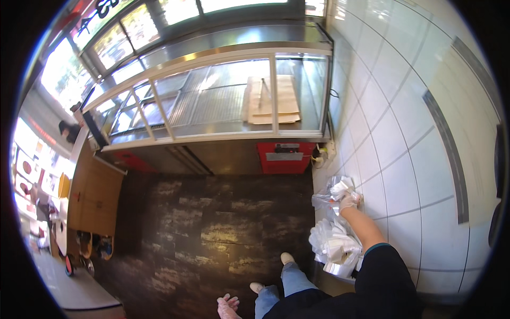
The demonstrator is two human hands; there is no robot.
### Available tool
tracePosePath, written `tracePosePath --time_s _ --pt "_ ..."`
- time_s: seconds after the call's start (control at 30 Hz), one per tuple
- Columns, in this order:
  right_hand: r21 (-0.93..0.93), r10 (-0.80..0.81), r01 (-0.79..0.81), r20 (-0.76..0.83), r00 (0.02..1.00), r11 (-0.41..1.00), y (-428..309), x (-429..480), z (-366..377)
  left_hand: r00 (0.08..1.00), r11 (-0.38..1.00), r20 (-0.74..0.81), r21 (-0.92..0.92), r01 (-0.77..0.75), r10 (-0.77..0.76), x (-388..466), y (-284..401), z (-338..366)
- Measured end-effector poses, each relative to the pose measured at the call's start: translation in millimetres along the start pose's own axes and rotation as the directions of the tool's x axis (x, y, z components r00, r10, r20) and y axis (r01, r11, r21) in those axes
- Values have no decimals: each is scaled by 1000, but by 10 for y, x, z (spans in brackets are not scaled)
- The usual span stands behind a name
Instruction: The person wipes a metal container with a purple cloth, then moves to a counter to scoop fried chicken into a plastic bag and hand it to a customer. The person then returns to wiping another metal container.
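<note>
My right hand, in a clear disposable glove, is stretched out against the tiled wall. It touches a bundle of white and clear plastic bags; its fingers are partly hidden, and I cannot tell whether they grip the plastic. Just below it, a larger heap of translucent plastic bags hangs over a container whose edge barely shows. Low in the picture, my left hand is also gloved, with fingers apart and nothing in it, above the dark floor.
A glass-fronted display counter stands ahead, with brown paper sheets and what looks like tongs inside. White wall tiles border the right. At left are a wooden cabinet, a grey worktop and a person beyond.
</note>
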State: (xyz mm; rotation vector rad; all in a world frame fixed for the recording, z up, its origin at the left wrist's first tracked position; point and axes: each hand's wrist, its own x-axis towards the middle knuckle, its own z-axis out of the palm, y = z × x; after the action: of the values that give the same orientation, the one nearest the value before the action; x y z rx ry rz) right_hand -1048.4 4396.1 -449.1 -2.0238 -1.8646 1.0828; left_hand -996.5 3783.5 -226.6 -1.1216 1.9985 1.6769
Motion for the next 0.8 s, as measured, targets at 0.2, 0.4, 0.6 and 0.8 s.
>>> tracePosePath --time_s 0.2,0.4,0.6,0.8 --pt "-564 -471 787 781 409 -250 -34 307 24 987 982 -161 -189 -9 -22 156 -272 -142" --pt "-490 -523 834 795 307 -255 -812 -385 -370 991 983 -123 -184 22 -45 130 -394 -98" --pt "-249 -691 964 682 240 89 -1512 -707 -325 995 981 -90 -193 20 -38 26 -341 -67" --pt "-304 -311 951 910 275 -50 -1670 -659 -328 992 974 -117 -226 13 -40 -74 -452 -129"
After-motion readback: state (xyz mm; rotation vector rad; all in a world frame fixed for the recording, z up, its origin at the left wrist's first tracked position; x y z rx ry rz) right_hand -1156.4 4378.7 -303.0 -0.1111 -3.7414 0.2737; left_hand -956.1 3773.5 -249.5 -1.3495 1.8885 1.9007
